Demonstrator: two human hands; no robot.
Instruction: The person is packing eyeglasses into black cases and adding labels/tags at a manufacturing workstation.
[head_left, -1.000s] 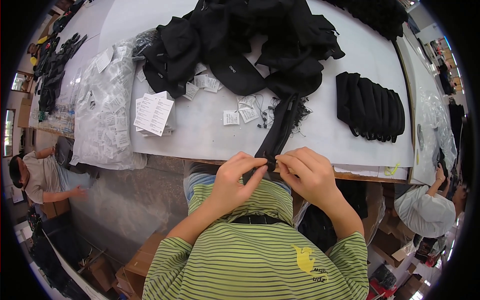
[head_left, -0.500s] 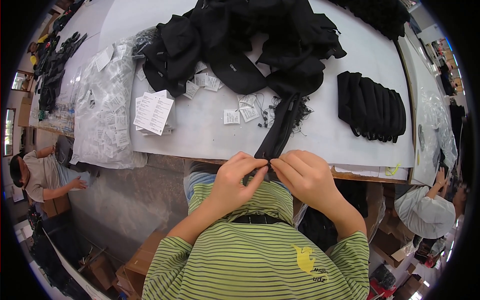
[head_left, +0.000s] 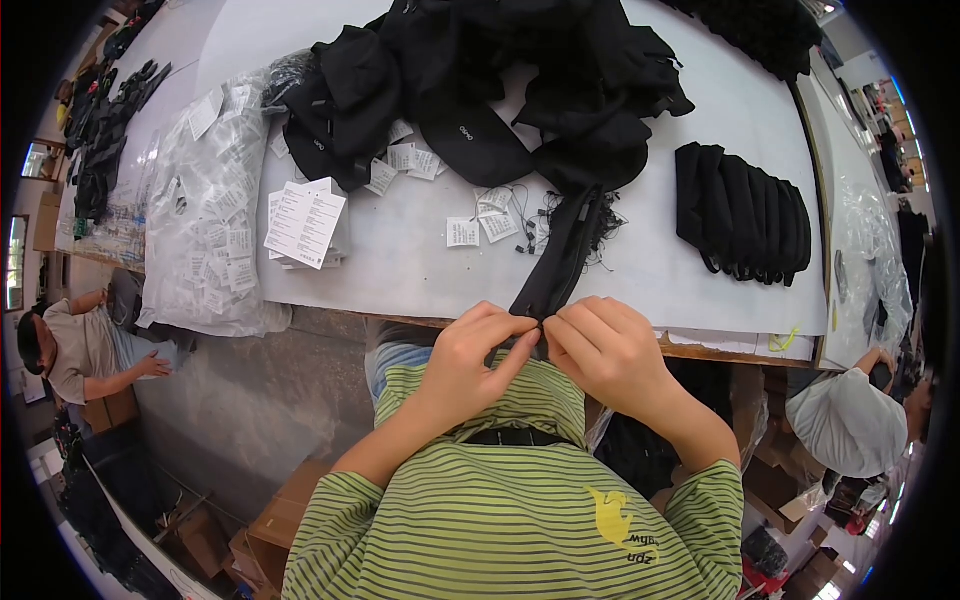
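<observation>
Both hands meet at the near edge of the white counter (head_left: 420,250), just above the person's green striped shirt (head_left: 500,520). The left hand (head_left: 465,365) and the right hand (head_left: 605,350) pinch the near end of a narrow black pouch (head_left: 560,262), the fingers (head_left: 520,330) of each hand pressed together on the fabric, so that thumb and forefinger tips of the two hands almost touch one another at the pouch's lower tip. The pouch lies long and slim, its long axis running from the hands away and slightly to the right across the counter, with its far end resting among loose black cords and small white paper tags (head_left: 480,215). So the thing stretches straight away from the fingers, and both hands are equally near to its near end; neither hand reaches its far end. Whether a zip pull or a tag sits between the fingertips is hidden. Beyond the far end lies a heap of black bags (head_left: 480,80). To the right sits a neat row of folded black pouches (head_left: 740,215). To the left lie a stack of printed white cards (head_left: 305,222) and a pile of clear plastic sleeves (head_left: 200,220). Other people sit low at the left and right rims of the view, well apart from the hands.
</observation>
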